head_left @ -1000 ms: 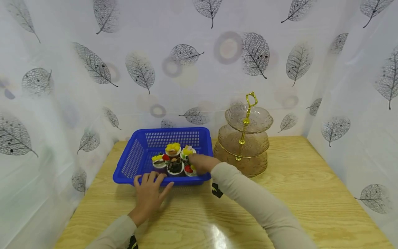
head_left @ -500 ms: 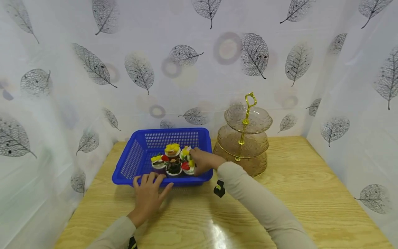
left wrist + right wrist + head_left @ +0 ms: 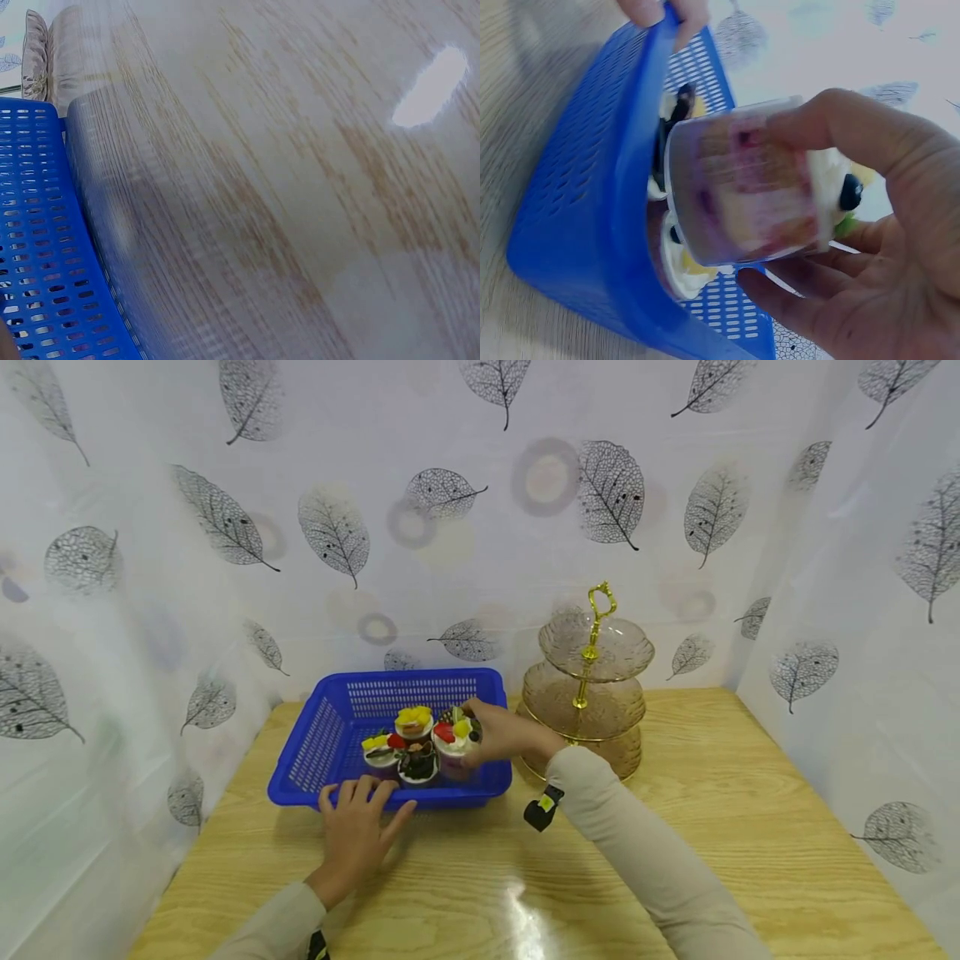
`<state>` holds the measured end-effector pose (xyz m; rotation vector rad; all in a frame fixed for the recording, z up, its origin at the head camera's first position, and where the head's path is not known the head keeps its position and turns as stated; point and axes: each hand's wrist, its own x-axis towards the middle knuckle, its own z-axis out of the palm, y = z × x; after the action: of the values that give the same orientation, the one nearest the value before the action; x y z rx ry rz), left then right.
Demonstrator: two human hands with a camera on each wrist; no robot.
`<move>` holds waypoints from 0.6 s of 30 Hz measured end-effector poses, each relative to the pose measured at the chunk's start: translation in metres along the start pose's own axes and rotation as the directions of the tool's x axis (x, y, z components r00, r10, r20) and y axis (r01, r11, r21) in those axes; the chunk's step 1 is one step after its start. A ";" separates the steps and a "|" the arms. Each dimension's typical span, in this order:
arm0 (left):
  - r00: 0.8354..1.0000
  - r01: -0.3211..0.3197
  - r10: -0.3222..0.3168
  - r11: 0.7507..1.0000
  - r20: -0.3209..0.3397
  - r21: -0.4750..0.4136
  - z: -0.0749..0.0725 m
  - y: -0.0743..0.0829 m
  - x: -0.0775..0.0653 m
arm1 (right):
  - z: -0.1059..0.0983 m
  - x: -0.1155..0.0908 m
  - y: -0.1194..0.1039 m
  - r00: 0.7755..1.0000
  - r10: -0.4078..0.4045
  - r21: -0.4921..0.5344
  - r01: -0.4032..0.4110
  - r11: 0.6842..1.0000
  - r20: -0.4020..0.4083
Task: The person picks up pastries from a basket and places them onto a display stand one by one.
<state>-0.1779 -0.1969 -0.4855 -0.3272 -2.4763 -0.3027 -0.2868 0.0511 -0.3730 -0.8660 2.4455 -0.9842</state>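
My right hand (image 3: 498,732) grips a clear dessert cup (image 3: 455,740) by its sides, lifted above the other cups in the blue plastic basket (image 3: 315,797). The held cup shows cream, strawberry, yellow fruit and dark berries on top. In the right wrist view, the same cup (image 3: 739,187) is tilted, with pink and cream layers and my thumb along its side. My left hand (image 3: 356,831) holds the basket's front rim, fingers hooked over it and thumb outside. Inside the basket are a chocolate-topped cup (image 3: 417,763), a yellow-fruit cup (image 3: 414,721) and a cup with yellow fruit and strawberry (image 3: 381,750).
Just right of the basket stands a three-tier amber stand (image 3: 588,693) with a gold handle. Both are on a light wooden table (image 3: 720,810). A leaf-patterned curtain (image 3: 450,560) encloses the back and sides.
My right hand has taken hold of the strawberry-topped cup and raised it slightly from among the others. My left hand stays on the basket rim.
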 end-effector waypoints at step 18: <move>1.000 0.003 -0.003 1.000 0.004 -0.002 -0.001 0.001 -0.001 | 0.004 -0.034 0.015 0.931 0.068 0.572 0.162 0.804 -0.360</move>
<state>-0.1762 -0.1967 -0.4857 -0.3252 -2.4807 -0.3061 -0.2655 0.0804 -0.3826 -0.5524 2.1450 -1.9444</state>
